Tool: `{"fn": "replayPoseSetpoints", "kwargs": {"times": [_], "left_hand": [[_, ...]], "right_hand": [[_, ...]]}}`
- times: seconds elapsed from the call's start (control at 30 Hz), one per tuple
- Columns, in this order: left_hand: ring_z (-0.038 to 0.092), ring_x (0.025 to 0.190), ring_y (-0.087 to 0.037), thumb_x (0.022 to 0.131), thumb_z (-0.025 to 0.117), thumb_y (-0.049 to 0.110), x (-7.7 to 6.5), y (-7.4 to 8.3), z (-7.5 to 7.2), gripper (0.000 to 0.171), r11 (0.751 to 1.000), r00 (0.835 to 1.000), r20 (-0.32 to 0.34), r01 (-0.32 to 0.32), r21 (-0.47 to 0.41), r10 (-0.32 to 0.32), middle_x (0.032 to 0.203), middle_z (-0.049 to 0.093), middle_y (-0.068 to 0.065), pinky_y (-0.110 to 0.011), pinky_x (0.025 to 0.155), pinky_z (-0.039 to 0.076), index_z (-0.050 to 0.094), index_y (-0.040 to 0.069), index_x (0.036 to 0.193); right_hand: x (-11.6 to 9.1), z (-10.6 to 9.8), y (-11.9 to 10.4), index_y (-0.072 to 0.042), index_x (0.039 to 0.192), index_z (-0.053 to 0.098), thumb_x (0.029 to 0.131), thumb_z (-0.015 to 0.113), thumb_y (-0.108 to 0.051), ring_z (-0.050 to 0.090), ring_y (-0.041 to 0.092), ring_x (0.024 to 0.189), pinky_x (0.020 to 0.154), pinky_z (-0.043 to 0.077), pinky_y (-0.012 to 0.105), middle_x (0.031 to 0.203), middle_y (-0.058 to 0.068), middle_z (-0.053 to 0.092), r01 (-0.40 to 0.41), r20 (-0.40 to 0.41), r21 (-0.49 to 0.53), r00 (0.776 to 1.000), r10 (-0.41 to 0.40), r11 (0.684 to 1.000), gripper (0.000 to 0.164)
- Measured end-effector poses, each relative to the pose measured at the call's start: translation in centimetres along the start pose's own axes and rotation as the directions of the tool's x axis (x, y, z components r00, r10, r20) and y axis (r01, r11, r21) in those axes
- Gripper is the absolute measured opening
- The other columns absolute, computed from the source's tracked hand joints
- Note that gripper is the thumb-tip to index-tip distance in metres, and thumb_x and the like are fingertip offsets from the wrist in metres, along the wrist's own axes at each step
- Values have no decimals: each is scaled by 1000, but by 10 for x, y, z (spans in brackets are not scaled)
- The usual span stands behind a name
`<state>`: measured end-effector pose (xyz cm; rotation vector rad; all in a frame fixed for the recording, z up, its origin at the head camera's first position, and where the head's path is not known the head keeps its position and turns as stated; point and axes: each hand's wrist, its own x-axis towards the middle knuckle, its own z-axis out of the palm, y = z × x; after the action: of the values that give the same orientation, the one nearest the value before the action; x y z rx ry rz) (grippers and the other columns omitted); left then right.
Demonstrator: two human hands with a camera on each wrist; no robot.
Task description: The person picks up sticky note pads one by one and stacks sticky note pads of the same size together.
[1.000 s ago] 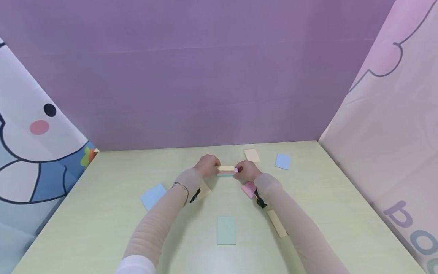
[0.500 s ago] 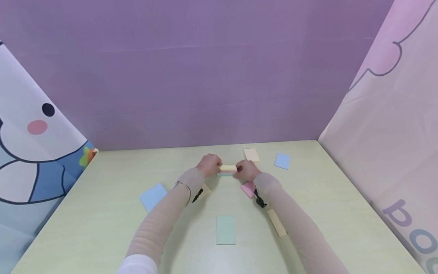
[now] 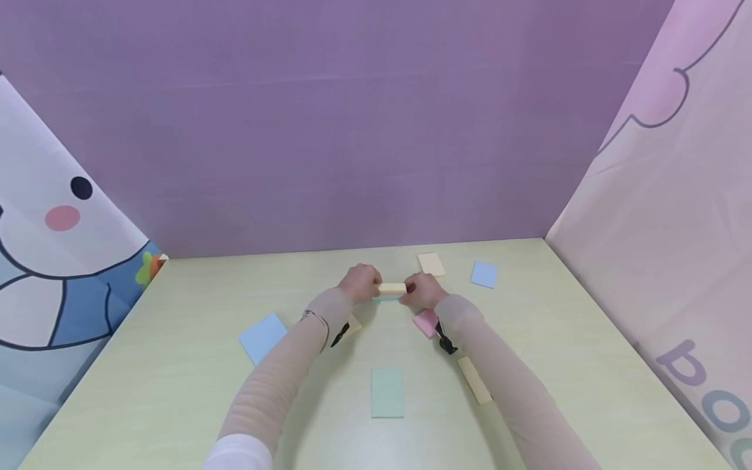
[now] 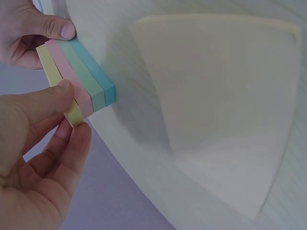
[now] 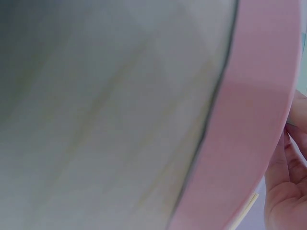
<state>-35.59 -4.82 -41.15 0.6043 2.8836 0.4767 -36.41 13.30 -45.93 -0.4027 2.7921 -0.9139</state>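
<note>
In the left wrist view, a stack of narrow sticky note pads runs yellow [image 4: 48, 64], pink [image 4: 81, 93], green [image 4: 93, 88] and blue [image 4: 96, 69]. My left hand [image 3: 360, 282] pinches the yellow pad's near end, thumb beside the pink one. At the opposite end, my right hand [image 3: 423, 290] holds the stack, its thumb across the pads' side. The head view puts the yellow pad on top, close over the table. A cream pad [image 3: 354, 324] lies below my left wrist and a pink pad [image 3: 425, 322] below my right.
On the table [image 3: 317, 418] lie a green pad [image 3: 387, 393] in front, a narrow yellow pad [image 3: 474, 380] by my right forearm, and a large blue pad [image 3: 262, 337] at left. Farther back are a cream pad [image 3: 431, 264] and a small blue pad [image 3: 484, 274]. A purple backdrop [image 3: 352, 130] rises behind.
The yellow pad has slid slightly right, and the pink end that stuck out at the stack's right side no longer shows. Both hands keep their hold in nearly the same place.
</note>
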Motion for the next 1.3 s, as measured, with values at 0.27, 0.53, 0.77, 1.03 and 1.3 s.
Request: {"fn": "replayPoseSetpoints", "kwargs": {"times": [0.27, 0.53, 0.77, 1.03, 1.3], "left_hand": [[51, 70, -16, 80, 67, 9, 2, -1, 3, 17, 1000, 1000, -6, -19, 7, 19, 87, 69, -5, -29, 72, 46, 72, 5, 96], [51, 70, -16, 80, 67, 10, 4, -2, 4, 16, 1000, 1000, 2, -10, 1, 10, 86, 69, -4, -29, 72, 46, 72, 5, 94], [51, 71, -16, 80, 68, 10, 4, -2, 5, 16, 1000, 1000, 1, 2, 6, -2, 87, 69, -4, -28, 73, 46, 72, 6, 95], [51, 69, -16, 79, 68, 9, 2, -3, 4, 16, 1000, 1000, -7, 0, 7, 0, 86, 69, -5, -28, 70, 46, 72, 5, 94], [50, 65, -15, 79, 67, 7, 1, -3, 4, 14, 1000, 1000, -19, -6, -2, 6, 82, 68, -5, -25, 63, 44, 72, 4, 92]], "right_hand": [[-1, 1, -1, -6, 86, 68, 75, 72, -15, 53, 14, 71, 67, 42, 23, 78, 2, 65, -20, 13, 4, 1000, 20, 1000, 14], [-2, 1, -2, -5, 91, 69, 75, 73, -14, 54, 14, 71, 68, 44, 25, 81, 3, 66, -7, 8, -7, 1000, 7, 1000, 18], [0, 3, -2, -6, 90, 69, 75, 72, -14, 54, 13, 72, 69, 44, 24, 81, 3, 66, -20, 16, 8, 1000, 20, 1000, 17], [0, 4, -3, -6, 88, 68, 75, 72, -14, 54, 13, 71, 68, 43, 23, 79, 2, 66, -16, 16, 10, 1000, 16, 1000, 16], [-1, 2, -5, -5, 93, 68, 77, 73, -15, 53, 14, 73, 69, 43, 24, 84, 4, 66, -28, 20, 8, 999, 28, 1000, 20]]}}
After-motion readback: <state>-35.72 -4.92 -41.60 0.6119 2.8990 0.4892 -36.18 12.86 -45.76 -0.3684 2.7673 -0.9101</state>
